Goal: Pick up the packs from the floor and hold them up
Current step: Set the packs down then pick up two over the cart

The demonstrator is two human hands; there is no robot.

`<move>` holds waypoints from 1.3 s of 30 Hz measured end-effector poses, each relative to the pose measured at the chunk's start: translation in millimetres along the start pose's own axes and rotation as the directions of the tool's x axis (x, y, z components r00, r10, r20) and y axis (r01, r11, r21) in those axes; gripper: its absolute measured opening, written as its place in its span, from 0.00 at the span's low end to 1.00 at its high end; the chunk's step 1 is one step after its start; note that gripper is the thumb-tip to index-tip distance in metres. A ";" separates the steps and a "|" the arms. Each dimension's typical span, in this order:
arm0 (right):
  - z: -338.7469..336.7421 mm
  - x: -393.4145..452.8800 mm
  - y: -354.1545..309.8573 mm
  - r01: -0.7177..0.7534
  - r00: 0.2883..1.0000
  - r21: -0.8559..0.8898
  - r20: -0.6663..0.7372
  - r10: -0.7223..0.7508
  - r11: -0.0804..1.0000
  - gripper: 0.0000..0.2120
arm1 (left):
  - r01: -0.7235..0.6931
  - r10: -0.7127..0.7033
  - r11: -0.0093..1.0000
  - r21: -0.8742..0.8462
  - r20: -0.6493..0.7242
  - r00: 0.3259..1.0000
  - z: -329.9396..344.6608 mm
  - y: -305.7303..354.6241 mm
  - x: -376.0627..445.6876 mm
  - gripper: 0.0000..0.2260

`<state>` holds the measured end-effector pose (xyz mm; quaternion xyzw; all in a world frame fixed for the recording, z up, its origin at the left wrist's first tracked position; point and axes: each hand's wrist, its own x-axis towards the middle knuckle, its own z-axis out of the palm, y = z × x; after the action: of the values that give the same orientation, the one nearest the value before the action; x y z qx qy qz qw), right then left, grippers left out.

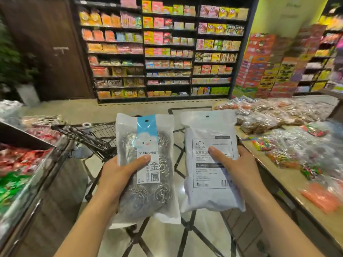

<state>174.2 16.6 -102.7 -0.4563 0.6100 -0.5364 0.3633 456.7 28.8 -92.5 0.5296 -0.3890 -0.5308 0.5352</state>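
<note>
The left hand (118, 175) is closed around the left edge of a pack of steel scourers (146, 169), thumb pressed flat across its printed front and the other fingers hidden behind it. The right hand (235, 167) mirrors this on the right edge of a second pack (211, 164), thumb laid over the label of its plain back side, fingers out of sight behind. Each pack rises from its hand with the long axis close to upright, hang-hole end at the top, the lower part hanging below the grip. The two packs stand side by side between the hands, their inner edges near each other but apart, the left one tipped slightly outward at the top. Both are well clear of the floor (167, 238), so the pickup looks finished and only holding remains, with each pack already in its nearer hand. Beyond the packs is a wire shopping cart (96, 136); outward to the right lies a table of bagged goods (289, 127), to the left a bin of wrapped sweets (22, 164), and far ahead stocked shelves (167, 52).
</note>
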 end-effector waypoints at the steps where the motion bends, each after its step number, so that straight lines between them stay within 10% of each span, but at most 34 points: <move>1: 8.8 15.4 -0.1 -0.006 1.000 -0.007 0.006 0.006 1.000 0.21 | 0.009 -0.009 1.000 -0.004 -0.006 1.000 -1.1 2.5 15.5 0.18; 7: 58.2 100.8 -1.8 -0.009 0.999 -0.055 0.039 0.011 0.998 0.33 | 0.021 -0.021 1.000 -0.011 -0.016 1.000 -2.6 14.0 99.9 0.17; 19: 148.1 312.9 11.0 -0.005 0.985 0.010 0.171 0.003 1.000 0.30 | 0.032 -0.038 0.999 -0.033 -0.165 0.986 25.6 28.3 282.0 0.16; 24: 189.5 392.8 5.5 -0.021 0.946 0.003 0.324 0.019 1.000 0.14 | 0.029 -0.050 0.996 -0.079 -0.267 0.962 27.0 29.2 352.1 0.17; 39: 378.9 567.2 41.8 0.038 0.848 -0.139 0.528 0.041 0.990 0.20 | -0.018 -0.088 0.980 -0.197 -0.516 0.852 -48.7 -16.1 539.3 0.17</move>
<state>339.4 -642.2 -178.5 -0.6110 0.5236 -0.3440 0.4838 574.1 -490.3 -193.6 0.6058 -0.1655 -0.4124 0.6600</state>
